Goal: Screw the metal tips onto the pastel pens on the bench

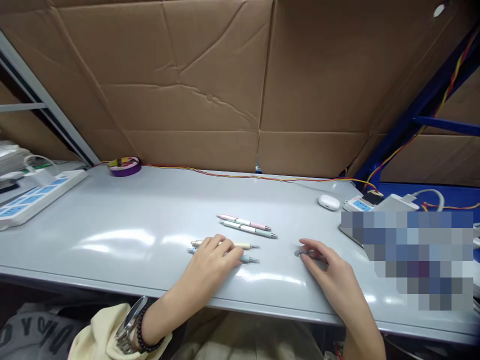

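Note:
My left hand (210,262) is closed, palm down, over two pens. Under its fingers lies a blue pen (249,259), with a pale yellow pen (245,245) just behind it; the hand hides the middle of both. Farther back a pink-and-white pen (243,221) and a green-and-white pen (249,229) lie close together, untouched. To the right, my right hand (330,270) pinches a small grey piece with a rounded end (297,253) between thumb and forefinger, low over the table. The rest of that piece is hidden by the fingers.
The grey table (112,265) backs onto a cardboard wall (187,90). A tape roll (125,166) and a power strip (41,197) are on the left. A white earbud case (329,202), a charger (397,202) and a blurred-out patch are on the right. A twisted wire (225,175) follows the back edge.

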A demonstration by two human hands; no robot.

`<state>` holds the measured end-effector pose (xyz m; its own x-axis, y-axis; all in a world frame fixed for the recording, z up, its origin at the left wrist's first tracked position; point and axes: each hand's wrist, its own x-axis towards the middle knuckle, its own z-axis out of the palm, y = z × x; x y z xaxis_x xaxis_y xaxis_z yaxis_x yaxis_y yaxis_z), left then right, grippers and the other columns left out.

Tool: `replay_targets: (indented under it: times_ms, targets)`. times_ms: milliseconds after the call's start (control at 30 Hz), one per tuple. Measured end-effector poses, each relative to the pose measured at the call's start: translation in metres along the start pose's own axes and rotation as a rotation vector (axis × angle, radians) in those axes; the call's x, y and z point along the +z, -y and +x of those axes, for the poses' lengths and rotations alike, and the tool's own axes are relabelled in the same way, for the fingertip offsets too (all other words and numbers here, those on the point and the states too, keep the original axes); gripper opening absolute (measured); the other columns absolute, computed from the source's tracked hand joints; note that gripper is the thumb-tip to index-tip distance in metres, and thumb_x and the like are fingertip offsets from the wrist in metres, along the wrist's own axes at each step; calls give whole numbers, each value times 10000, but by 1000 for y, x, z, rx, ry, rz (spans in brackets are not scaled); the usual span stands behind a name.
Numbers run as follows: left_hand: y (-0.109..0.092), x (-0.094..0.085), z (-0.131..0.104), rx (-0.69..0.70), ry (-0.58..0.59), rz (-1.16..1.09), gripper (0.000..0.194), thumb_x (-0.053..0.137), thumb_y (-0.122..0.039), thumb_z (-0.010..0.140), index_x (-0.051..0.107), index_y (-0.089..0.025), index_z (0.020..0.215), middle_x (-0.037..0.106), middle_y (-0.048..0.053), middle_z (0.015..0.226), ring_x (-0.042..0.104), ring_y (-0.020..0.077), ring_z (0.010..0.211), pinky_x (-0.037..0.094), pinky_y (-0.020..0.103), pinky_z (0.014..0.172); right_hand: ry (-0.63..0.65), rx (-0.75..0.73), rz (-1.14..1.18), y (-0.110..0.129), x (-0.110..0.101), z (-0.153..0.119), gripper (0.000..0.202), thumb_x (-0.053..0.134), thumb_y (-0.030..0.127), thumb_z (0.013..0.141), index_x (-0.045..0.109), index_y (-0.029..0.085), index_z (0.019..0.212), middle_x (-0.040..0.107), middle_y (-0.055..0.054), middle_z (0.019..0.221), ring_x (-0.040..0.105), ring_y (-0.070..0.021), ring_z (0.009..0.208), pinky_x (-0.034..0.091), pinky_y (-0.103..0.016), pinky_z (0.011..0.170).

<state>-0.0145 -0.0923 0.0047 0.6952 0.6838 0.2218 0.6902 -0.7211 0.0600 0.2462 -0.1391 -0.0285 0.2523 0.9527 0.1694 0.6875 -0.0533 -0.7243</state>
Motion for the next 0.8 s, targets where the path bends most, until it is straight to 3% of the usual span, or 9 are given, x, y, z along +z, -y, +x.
replay_targets:
  times_ms: [100,200,267,333,400,600,800]
  targets:
    - [-3,0,0,-8,-40,-28,178,501,-184,881,512,-222,1054,552,41,976,492,219,903,416,349,753,21,-20,-16,1,-1,-1,307,468,325,821,561,224,1095,620,-47,980,581,-210,900,454,-379,820]
    - [-3,-7,1,-15,-115,-24,71,471,-210,889,518,-181,934,547,62,985,495,217,879,416,332,716,26,-43,-25,2,0,-2,307,451,296,827,537,233,1116,615,-43,1009,576,-207,913,443,-381,834]
    - [1,-15,5,-7,-156,25,153,399,-219,913,506,-173,814,553,57,896,496,199,802,405,312,664,12,-52,-11,4,0,-2,301,427,287,840,526,236,1119,609,-47,1041,573,-207,927,443,-377,835]
    - [8,-23,14,40,-138,93,253,327,-219,930,494,-176,744,539,38,772,484,180,708,392,299,615,-30,-45,15,6,0,-3,287,406,296,849,524,232,1103,598,-54,1071,570,-207,938,449,-368,829]
    - [16,-26,27,136,-40,155,289,300,-215,934,493,-176,723,525,29,710,473,170,647,391,295,588,-87,-16,40,8,-1,-3,276,396,309,854,531,226,1080,596,-60,1071,575,-205,926,463,-350,801]
    - [36,-8,70,330,45,226,228,337,-205,933,530,-155,823,548,42,815,507,166,686,409,287,616,-193,1,64,13,-3,-4,251,408,311,854,576,214,1014,617,-63,994,607,-190,819,488,-277,673]
    - [47,6,83,349,44,202,205,422,-343,923,534,-176,881,537,23,862,512,159,727,415,269,631,-245,-22,83,17,-1,-5,220,408,331,865,587,229,942,614,-42,998,576,-193,897,485,-274,704]
